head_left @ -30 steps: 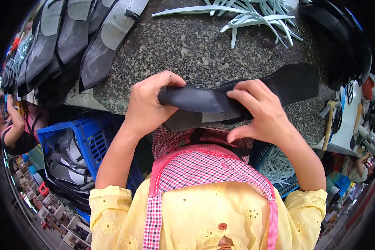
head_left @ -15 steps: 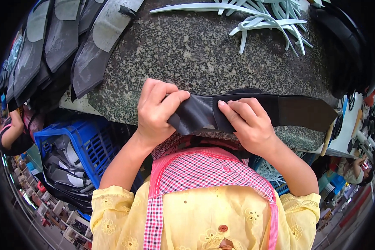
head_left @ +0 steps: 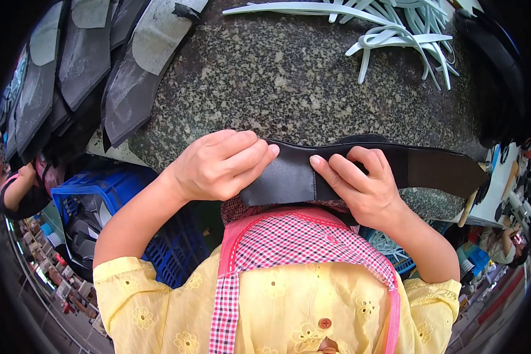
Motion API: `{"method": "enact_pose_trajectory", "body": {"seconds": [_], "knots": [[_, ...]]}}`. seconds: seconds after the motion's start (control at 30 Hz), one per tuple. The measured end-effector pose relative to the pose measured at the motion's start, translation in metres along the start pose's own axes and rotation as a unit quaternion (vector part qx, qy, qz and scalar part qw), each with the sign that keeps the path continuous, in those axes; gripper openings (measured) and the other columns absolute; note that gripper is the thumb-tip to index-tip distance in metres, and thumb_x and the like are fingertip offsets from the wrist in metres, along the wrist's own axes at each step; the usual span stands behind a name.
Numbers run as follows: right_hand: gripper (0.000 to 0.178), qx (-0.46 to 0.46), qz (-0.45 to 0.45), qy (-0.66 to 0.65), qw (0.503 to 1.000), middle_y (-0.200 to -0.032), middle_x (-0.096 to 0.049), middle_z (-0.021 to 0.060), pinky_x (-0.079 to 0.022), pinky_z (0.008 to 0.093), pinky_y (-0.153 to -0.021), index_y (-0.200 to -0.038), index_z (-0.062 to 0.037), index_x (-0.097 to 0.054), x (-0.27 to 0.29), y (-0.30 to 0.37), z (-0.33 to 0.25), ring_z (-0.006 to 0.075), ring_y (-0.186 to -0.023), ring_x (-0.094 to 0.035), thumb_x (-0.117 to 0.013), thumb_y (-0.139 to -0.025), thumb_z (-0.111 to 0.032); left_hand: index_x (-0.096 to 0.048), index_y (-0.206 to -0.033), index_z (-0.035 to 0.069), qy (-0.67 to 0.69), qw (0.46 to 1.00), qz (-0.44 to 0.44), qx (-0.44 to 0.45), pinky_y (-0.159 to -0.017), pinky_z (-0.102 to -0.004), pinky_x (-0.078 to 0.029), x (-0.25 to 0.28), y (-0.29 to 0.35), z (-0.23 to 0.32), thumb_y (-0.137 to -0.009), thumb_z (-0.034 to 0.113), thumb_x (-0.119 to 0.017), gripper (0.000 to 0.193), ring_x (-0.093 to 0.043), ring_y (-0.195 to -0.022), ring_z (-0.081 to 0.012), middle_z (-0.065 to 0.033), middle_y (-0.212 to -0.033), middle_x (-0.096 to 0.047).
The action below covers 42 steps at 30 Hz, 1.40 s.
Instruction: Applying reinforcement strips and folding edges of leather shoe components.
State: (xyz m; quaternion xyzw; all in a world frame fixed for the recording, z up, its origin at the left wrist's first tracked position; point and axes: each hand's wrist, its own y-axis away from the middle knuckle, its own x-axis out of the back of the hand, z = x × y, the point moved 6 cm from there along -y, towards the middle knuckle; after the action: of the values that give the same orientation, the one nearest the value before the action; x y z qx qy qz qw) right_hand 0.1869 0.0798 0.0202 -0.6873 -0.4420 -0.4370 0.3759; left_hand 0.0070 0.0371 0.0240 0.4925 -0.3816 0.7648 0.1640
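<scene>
A long black leather-like piece [head_left: 284,172] stretches across the stone table's near edge, with a stitched seam in its middle and a dark brown panel [head_left: 439,170] toward its pointed right end. My left hand [head_left: 215,166] is closed on the upper left part of it, fingers curled and thumb along the top edge. Just right of the seam, my right hand [head_left: 364,187] grips the piece, its thumb lying on the black surface and its fingers bent. The smooth panel between my hands lies fairly flat. What the fingertips do underneath is hidden.
Dark grey cut pieces with pale patches [head_left: 127,88] are stacked at the far left of the granite table [head_left: 265,88]. Pale blue strips [head_left: 395,35] lie tangled at the back right. A blue crate [head_left: 109,186] stands below left, and another person's arm [head_left: 19,186] shows beyond it.
The leather panel between my hands was bent and creased; now it is flatter. My left hand has turned and lowered a little, its elbow swinging outward. My right hand keeps its grip.
</scene>
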Motion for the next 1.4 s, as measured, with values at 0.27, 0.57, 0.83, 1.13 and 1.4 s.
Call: {"method": "enact_pose_trajectory", "body": {"seconds": [0.27,0.57,0.83,1.13,1.4], "knots": [[0.054,-0.069,-0.107,0.025,0.991,-0.093,-0.049,-0.0009,-0.036,0.0362,-0.071,-0.126,-0.0194,-0.057,-0.001,-0.026,-0.01,0.0197,-0.086,-0.045,-0.062,-0.073,-0.024,-0.067,-0.091,-0.003,0.017,0.999,0.008,0.046,-0.064,-0.0277,-0.051,0.0,0.002,0.001,-0.068,0.007,-0.066,0.025,-0.06,-0.078,-0.0178,-0.0053,-0.088,-0.058],[0.047,-0.103,0.026,-0.042,0.993,-0.076,-0.049,0.0077,-0.047,0.0271,-0.053,-0.099,0.009,-0.059,-0.015,-0.066,-0.042,0.0193,-0.069,-0.053,-0.069,-0.065,-0.022,-0.024,-0.14,0.004,0.261,0.866,0.163,0.394,-0.076,-0.0295,-0.05,-0.013,0.04,-0.001,-0.077,0.0,-0.073,0.08,-0.061,-0.089,-0.0168,-0.0132,-0.108,-0.061],[0.016,-0.31,-0.002,-0.393,0.866,-0.08,-0.063,0.0143,-0.049,0.035,-0.061,-0.092,-0.0002,-0.067,-0.013,-0.046,0.008,0.0299,-0.07,-0.064,-0.058,-0.08,-0.002,-0.057,-0.114,0.007,0.248,0.872,0.095,0.411,-0.065,-0.0322,-0.051,-0.003,0.024,-0.017,-0.075,-0.004,-0.068,0.042,-0.061,-0.073,-0.0234,-0.0102,-0.089,-0.057],[0.026,-0.415,-0.04,-0.606,0.678,-0.07,-0.059,0.0029,-0.044,0.027,-0.057,-0.082,0.0054,-0.062,-0.026,-0.037,0.015,0.0085,-0.063,-0.055,-0.051,-0.089,-0.017,-0.06,-0.102,0.003,0.195,0.92,0.034,0.339,-0.072,-0.0369,-0.05,0.001,0.009,-0.016,-0.073,-0.005,-0.066,0.031,-0.06,-0.083,-0.0301,-0.0117,-0.09,-0.056],[0.08,-0.125,-0.009,-0.172,0.977,-0.103,-0.05,0.0131,-0.051,0.0349,-0.071,-0.128,0.003,-0.047,-0.013,-0.042,-0.034,0.0283,-0.094,-0.054,-0.08,-0.062,-0.028,-0.067,-0.089,0.006,0.124,0.984,-0.01,0.131,-0.066,-0.0346,-0.051,0.008,0.0,-0.027,-0.066,0.002,-0.068,0.024,-0.06,-0.08,-0.0251,-0.0074,-0.089,-0.059]]}}
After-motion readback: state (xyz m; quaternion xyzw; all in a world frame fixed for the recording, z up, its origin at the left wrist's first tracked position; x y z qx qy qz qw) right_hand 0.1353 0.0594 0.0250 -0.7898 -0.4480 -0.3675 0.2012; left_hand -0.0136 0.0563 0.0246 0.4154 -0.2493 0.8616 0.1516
